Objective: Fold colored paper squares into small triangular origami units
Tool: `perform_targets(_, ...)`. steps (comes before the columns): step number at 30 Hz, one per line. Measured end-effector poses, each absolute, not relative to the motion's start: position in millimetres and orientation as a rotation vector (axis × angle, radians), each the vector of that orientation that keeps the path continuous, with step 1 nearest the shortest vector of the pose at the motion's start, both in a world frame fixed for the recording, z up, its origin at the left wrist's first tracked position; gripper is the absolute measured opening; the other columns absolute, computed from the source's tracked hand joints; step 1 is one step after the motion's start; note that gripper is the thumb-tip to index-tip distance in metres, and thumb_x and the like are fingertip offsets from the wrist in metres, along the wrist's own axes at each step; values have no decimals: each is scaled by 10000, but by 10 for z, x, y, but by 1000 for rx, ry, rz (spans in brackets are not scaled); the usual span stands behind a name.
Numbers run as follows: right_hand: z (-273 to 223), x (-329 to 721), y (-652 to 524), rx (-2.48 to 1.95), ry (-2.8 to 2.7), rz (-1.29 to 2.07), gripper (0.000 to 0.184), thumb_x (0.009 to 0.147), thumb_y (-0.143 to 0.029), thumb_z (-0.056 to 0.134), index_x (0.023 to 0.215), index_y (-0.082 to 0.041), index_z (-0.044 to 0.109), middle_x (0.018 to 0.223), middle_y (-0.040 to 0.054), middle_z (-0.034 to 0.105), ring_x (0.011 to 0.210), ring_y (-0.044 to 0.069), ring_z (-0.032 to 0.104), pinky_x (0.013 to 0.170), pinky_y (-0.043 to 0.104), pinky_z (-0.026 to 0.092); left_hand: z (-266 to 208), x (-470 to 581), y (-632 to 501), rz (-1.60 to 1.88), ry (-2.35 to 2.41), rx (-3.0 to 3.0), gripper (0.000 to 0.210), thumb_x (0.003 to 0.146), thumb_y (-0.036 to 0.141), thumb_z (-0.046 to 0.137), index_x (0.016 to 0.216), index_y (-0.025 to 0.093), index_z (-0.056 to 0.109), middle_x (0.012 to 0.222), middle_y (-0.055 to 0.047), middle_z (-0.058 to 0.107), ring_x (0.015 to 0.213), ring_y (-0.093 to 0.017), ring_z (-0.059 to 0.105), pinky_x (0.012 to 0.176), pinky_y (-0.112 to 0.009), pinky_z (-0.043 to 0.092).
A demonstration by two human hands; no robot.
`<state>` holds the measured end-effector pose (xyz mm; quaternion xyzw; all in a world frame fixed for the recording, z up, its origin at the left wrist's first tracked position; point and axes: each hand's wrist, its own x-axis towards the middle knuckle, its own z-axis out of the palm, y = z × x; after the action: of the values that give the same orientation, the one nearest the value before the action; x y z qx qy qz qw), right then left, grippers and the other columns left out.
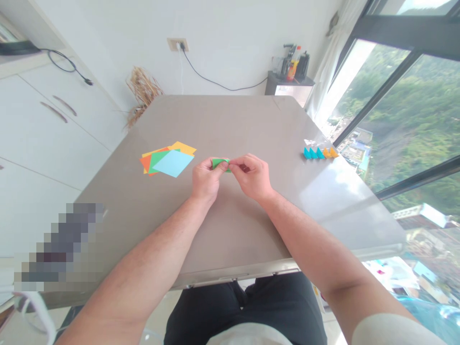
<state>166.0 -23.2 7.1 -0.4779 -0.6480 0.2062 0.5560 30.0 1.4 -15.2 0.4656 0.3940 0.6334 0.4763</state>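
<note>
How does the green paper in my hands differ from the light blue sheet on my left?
The green paper looks folded small; the light blue sheet lies flat. The left hand and right hand hold the green paper, while the light blue sheet rests on other sheets. Both look plain-coloured.

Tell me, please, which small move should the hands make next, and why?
Perhaps the right hand should press a crease along the green paper while the left hand steadies it: both pinch it, and its visible part looks like a small strip, unlike the pointed paper pieces at right.
</note>
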Motion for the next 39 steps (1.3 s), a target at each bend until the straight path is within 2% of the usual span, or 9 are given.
perform_targets(18, 58, 1663, -220, -1092, -1509, 574, 101, 828, -231, 633, 828, -219, 733, 815, 12, 719, 702, 135, 643, 668, 287, 524, -116, 307, -7, 1503, 907, 1163, 146, 670, 278, 849, 736, 193, 751, 712, -9, 720, 713, -149, 645, 743, -314, 519)
perform_targets(26, 54, 1675, -209, -1142, -1506, 588, 101, 808, -235, 630, 802, -209, 728, 716, -7, 693, 619, 122, 598, 613, 273, 494, -97, 290, 9, 1530, 936, 1105, 191, 653, 307, 858, 736, 185, 737, 727, -16, 716, 725, -153, 650, 768, -322, 516)
perform_targets(39, 100, 1681, -231, -1121, -1467, 682, 97, 808, -233, 640, 823, -207, 732, 766, 7, 733, 683, 140, 658, 653, 288, 523, -131, 282, 17, 1466, 914, 1176, 175, 675, 303, 863, 726, 181, 747, 689, -12, 704, 688, -152, 642, 735, -314, 503)
